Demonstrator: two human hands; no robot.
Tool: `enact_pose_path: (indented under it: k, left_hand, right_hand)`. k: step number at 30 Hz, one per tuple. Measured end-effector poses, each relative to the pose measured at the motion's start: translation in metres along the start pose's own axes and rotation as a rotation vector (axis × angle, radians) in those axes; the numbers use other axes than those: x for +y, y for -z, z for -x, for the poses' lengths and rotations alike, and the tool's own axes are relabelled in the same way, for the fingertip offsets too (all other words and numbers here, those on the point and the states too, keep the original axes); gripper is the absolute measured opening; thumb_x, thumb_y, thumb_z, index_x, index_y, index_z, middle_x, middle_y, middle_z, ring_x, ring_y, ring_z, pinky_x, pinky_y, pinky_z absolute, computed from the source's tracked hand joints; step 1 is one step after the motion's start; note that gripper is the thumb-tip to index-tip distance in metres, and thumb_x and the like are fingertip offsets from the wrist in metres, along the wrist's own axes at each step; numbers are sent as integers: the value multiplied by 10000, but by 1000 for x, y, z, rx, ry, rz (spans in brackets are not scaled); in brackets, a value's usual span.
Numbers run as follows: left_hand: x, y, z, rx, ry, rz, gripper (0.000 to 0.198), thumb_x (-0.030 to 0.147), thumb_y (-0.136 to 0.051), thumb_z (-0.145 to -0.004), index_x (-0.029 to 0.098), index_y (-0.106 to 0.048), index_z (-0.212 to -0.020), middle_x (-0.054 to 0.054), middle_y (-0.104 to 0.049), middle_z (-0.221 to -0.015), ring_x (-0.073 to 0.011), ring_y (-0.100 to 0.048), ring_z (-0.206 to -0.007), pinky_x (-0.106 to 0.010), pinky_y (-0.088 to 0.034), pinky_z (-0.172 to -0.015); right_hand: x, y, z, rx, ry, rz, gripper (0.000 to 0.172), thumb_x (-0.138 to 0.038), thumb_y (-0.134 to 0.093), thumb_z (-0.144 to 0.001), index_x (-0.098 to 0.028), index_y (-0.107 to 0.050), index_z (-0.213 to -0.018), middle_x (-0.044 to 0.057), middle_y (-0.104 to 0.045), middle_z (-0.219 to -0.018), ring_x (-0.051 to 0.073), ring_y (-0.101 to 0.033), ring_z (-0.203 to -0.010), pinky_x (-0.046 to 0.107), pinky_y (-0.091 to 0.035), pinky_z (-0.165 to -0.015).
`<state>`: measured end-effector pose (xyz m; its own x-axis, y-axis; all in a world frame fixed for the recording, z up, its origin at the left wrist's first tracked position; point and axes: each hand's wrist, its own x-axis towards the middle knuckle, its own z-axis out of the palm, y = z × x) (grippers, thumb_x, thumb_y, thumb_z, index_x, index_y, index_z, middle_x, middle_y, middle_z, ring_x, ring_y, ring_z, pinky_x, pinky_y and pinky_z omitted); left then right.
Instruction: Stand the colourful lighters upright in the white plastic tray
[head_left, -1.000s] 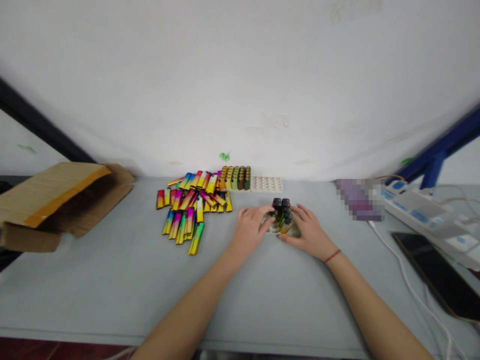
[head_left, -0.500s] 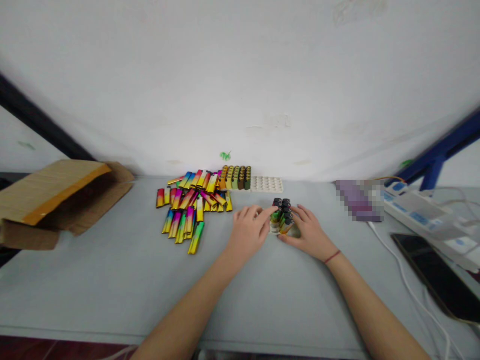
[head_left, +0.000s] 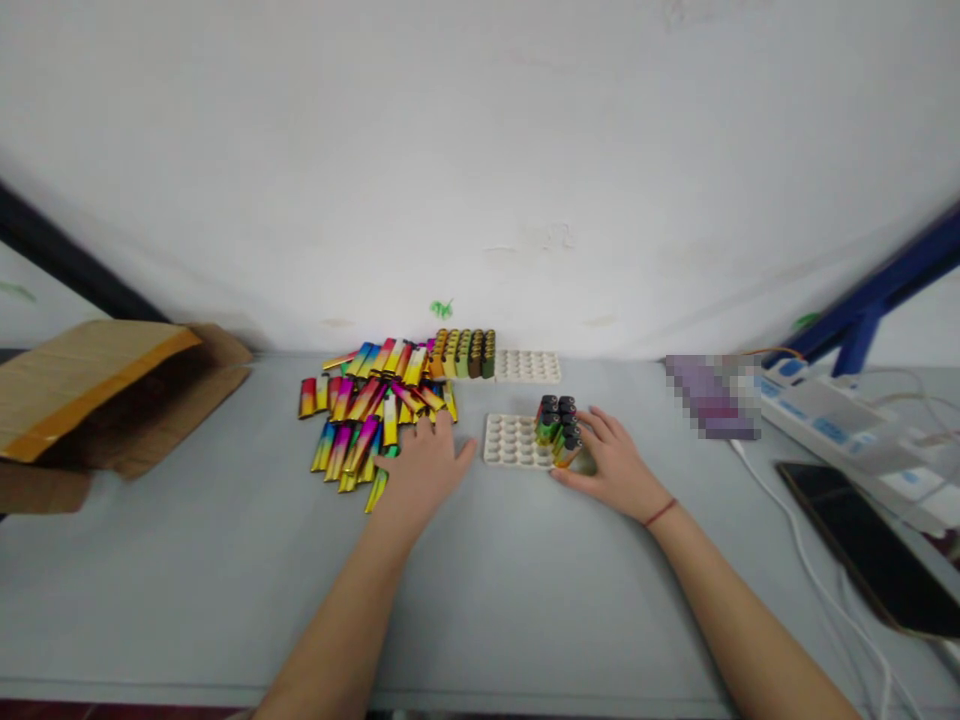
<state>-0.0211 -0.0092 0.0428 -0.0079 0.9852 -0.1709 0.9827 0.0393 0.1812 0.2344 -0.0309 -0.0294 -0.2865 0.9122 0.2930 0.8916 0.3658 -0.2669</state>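
Observation:
My left hand (head_left: pixel 421 468) is open, fingers spread, at the front right of a pile of slim, shiny rainbow-coloured cases (head_left: pixel 367 400) that look like lighter bodies. Whether it touches one cannot be made out. My right hand (head_left: pixel 613 468) curves round the right end of a white tray with round holes (head_left: pixel 517 442), thumb at the front corner and fingers along the far side. Several black-topped, lighter-like pieces (head_left: pixel 559 425) stand upright in the tray's right columns, close against that hand. The tray's left columns show bare holes.
Behind, a block of upright gold, green and dark pieces (head_left: pixel 465 353) stands beside another white holed tray (head_left: pixel 528 366) near the wall. An open cardboard box (head_left: pixel 105 390) lies left. To the right are a power strip (head_left: pixel 840 430), a black phone (head_left: pixel 870 540) and white cables.
My left hand has moved left from the upright pieces to the pile, its fingers spreading and uncovering the tray's left part. My right hand stays at the tray's right end.

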Motion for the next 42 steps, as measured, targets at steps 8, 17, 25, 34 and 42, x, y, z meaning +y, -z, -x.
enact_pose_path:
  k: [8,17,25,34,42]
  left_hand:
    - [10,-3,-1,68,-100,9,320,170,-387,-858,149,-504,-1155,-165,-531,-1174,-304,-528,-1117,-514,-445,-923]
    - [-40,5,-26,100,-184,-71,321,242,-561,-781,117,-572,-1076,-172,-563,-1150,-298,-539,-1102,-408,-417,-961]
    - [-46,12,-27,-109,-64,24,133,329,-606,-764,203,-614,-808,-95,-693,-871,-271,-650,-867,-311,-441,-732]
    - [-32,2,-34,-109,-165,673,254,444,-549,-800,209,-496,-721,-16,-630,-644,-182,-580,-615,-273,-405,-592]
    - [5,-15,-31,-202,5,1438,366,541,-585,-773,224,-421,-857,43,-591,-556,-124,-550,-457,-222,-411,-460]
  right_hand:
    - [3,-1,1,-8,17,9,696,-648,-556,-805,-158,-545,-1298,164,-525,-1357,385,-377,-1319,562,-349,-1071]
    - [3,0,1,-8,5,-2,695,-650,-554,-805,-158,-546,-1296,170,-521,-1361,385,-373,-1322,562,-347,-1073]
    - [3,0,2,-4,12,3,698,-652,-549,-809,-155,-543,-1299,164,-526,-1355,386,-371,-1325,553,-345,-1079]
    - [4,-2,1,-7,17,18,717,-653,-554,-806,-130,-544,-1298,179,-522,-1364,389,-384,-1314,555,-348,-1077]
    - [4,-3,0,3,15,8,702,-643,-566,-803,-141,-548,-1293,164,-526,-1363,385,-384,-1317,547,-343,-1085]
